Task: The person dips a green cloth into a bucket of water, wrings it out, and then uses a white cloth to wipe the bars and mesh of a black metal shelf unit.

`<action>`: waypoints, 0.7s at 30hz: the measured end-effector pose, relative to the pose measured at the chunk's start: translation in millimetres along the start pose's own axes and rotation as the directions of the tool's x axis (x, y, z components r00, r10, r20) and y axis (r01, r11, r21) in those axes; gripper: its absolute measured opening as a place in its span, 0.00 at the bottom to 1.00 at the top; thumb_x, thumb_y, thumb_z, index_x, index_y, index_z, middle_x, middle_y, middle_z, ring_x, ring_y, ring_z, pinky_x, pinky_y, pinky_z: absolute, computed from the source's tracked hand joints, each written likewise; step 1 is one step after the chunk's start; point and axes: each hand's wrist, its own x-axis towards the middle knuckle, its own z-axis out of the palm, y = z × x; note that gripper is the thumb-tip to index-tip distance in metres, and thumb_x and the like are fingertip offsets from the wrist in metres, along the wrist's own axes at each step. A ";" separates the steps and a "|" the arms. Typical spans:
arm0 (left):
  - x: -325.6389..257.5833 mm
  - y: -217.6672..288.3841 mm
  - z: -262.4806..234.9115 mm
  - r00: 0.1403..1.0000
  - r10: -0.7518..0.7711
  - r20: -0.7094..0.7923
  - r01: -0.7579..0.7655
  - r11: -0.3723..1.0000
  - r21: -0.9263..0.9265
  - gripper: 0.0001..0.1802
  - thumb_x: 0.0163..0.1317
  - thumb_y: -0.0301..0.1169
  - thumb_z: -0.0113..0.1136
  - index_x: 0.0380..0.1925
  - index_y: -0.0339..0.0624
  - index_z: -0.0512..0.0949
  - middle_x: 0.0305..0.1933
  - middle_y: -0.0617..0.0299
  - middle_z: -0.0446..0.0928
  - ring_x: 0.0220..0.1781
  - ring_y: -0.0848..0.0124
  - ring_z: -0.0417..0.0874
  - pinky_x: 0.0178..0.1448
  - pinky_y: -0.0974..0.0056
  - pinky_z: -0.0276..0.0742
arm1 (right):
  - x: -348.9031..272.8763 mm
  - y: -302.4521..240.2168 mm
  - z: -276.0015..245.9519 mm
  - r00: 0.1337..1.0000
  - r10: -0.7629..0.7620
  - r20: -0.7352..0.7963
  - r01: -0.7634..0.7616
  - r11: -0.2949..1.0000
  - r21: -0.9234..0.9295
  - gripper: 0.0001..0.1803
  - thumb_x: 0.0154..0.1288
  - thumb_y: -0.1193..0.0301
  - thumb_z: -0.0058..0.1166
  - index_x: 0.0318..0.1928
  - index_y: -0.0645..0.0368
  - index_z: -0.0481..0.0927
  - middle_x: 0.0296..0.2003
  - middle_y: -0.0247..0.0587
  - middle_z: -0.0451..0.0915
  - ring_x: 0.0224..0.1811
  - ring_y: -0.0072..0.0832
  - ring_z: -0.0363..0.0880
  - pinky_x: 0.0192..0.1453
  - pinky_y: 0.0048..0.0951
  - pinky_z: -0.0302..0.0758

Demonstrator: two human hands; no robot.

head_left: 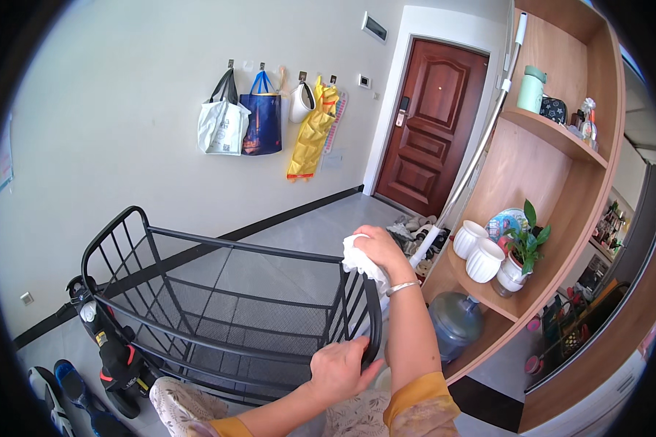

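Cloth (360, 262): our right hand (380, 245) clamps its grip on it, against the rack's (270, 313) far right corner.
Left hand (340, 370): grip clamped on the near right corner, seemingly for steadiness.

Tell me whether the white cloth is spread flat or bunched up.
Bunched up: the white cloth shows crumpled folds, gathered under the right hand against the black metal rack.

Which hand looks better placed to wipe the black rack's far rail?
Probably the right hand: it has the white cloth at the far corner of the black rack, while the left hand grips the nearer corner, with no cloth showing.
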 end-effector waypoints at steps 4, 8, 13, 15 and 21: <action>5.2 0.8 0.4 0.999 0.034 -0.011 -0.034 0.998 -0.049 0.23 0.44 0.32 0.72 0.38 0.39 0.72 0.20 0.64 0.76 0.19 0.66 0.78 0.24 0.64 0.73 | 0.2 22.3 -6.4 0.999 0.023 -0.042 -0.017 0.990 0.137 0.13 0.55 0.71 0.50 0.38 0.65 0.80 0.30 0.42 0.82 0.32 0.26 0.80 0.36 0.28 0.76; 7.0 -3.3 -1.3 0.999 0.046 0.007 -0.045 0.995 -0.091 0.21 0.43 0.31 0.71 0.37 0.39 0.72 0.20 0.63 0.76 0.19 0.65 0.79 0.23 0.62 0.74 | -8.1 26.4 -11.4 0.995 0.059 -0.078 -0.044 0.983 0.180 0.11 0.57 0.72 0.49 0.37 0.65 0.79 0.28 0.38 0.81 0.29 0.24 0.79 0.33 0.26 0.75; 7.5 -8.0 -8.6 0.999 0.041 0.027 -0.038 0.993 -0.108 0.22 0.40 0.31 0.71 0.36 0.39 0.71 0.18 0.63 0.75 0.18 0.64 0.78 0.23 0.62 0.74 | -8.5 47.7 -12.5 0.988 0.013 -0.153 0.011 0.988 0.155 0.10 0.57 0.72 0.49 0.35 0.65 0.80 0.28 0.37 0.81 0.28 0.22 0.79 0.32 0.25 0.74; 5.7 -13.3 -18.4 0.998 0.062 0.024 -0.060 0.994 -0.096 0.22 0.39 0.30 0.70 0.35 0.40 0.71 0.17 0.64 0.74 0.17 0.65 0.77 0.22 0.63 0.74 | -11.4 41.1 -9.6 0.982 0.011 -0.186 0.005 0.996 0.086 0.14 0.57 0.68 0.49 0.37 0.65 0.80 0.30 0.42 0.82 0.33 0.28 0.80 0.37 0.29 0.74; -1.2 -30.0 -57.4 0.992 0.109 0.061 -0.100 0.986 -0.137 0.20 0.37 0.27 0.70 0.31 0.38 0.72 0.16 0.66 0.72 0.14 0.71 0.75 0.21 0.69 0.72 | -17.9 30.9 0.2 0.976 -0.041 -0.212 0.055 0.996 0.064 0.17 0.56 0.63 0.51 0.38 0.64 0.82 0.34 0.51 0.83 0.38 0.39 0.82 0.44 0.35 0.75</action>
